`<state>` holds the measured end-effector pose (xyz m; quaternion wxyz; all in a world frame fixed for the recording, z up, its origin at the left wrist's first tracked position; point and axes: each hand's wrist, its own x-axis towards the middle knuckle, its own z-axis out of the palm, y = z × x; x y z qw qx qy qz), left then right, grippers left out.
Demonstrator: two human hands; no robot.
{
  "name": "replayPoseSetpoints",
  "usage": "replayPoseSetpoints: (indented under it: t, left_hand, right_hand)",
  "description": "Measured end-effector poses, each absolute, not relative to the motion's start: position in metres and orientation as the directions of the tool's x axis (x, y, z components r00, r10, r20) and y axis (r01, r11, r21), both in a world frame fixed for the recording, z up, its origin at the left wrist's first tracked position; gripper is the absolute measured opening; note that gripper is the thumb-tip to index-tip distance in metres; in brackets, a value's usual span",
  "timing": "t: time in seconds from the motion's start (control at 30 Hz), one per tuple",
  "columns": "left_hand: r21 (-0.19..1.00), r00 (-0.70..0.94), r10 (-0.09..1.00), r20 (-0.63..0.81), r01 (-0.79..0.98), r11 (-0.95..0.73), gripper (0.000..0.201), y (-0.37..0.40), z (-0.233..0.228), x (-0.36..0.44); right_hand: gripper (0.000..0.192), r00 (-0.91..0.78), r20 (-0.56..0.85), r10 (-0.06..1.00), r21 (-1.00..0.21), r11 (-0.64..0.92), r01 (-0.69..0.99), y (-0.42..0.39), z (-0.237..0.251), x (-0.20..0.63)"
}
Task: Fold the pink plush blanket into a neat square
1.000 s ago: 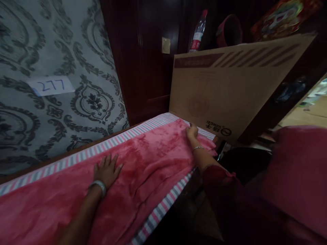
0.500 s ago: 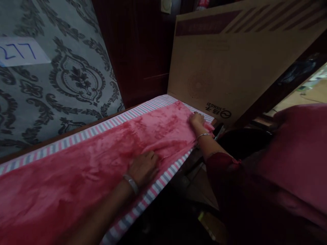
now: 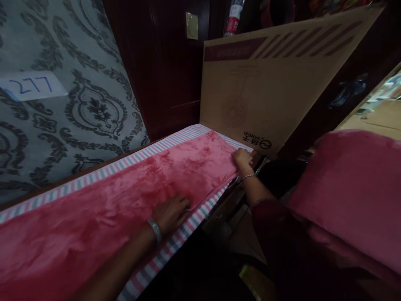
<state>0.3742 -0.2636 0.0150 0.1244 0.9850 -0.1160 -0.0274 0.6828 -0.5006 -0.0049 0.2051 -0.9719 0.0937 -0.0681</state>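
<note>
A long pink plush blanket (image 3: pixel 125 196) lies lengthwise over a striped sheet (image 3: pixel 188 228) whose pink, grey and white bands show along both sides and the far end. My left hand (image 3: pixel 173 213), with a bracelet at its wrist, is closed on the blanket's near edge, fingers curled and fingertips partly hidden in shadow. At the far right corner my right hand (image 3: pixel 242 158) has its fingers bent over the same blanket's end. The blanket looks mostly smooth between the hands.
A large cardboard box (image 3: pixel 282 88) stands behind the far end, with a bottle (image 3: pixel 233 19) above it. Folded pink plush fabric (image 3: pixel 354 188) is at the right. Patterned wallpaper (image 3: pixel 94 108) and a dark wooden panel (image 3: pixel 163 75) rise along the left.
The fold between my hands has flattened, and the near edge lies straighter. My left hand has shifted slightly toward me and down. The view has tilted up a little.
</note>
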Motion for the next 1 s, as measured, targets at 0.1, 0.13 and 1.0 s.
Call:
replayPoseSetpoints:
  t: [0.1, 0.13, 1.0]
  left_hand:
    - [0.313, 0.969, -0.246, -0.025, -0.226, -0.923, 0.025, -0.258, 0.017, 0.372]
    - [0.335, 0.97, -0.244, -0.017, -0.225, -0.915, 0.026, -0.257, 0.019, 0.372]
    - [0.352, 0.959, 0.008, 0.283, -0.096, -0.931, 0.037, -0.183, 0.03, 0.371]
  right_hand:
    - [0.034, 0.964, 0.096, -0.248, -0.428, -0.885, -0.185, -0.503, -0.005, 0.683]
    - [0.035, 0.961, 0.098, -0.258, -0.434, -0.88, -0.192, -0.504, -0.004, 0.682]
    - [0.045, 0.965, 0.01, -0.264, -0.375, -0.895, -0.241, -0.516, -0.014, 0.688]
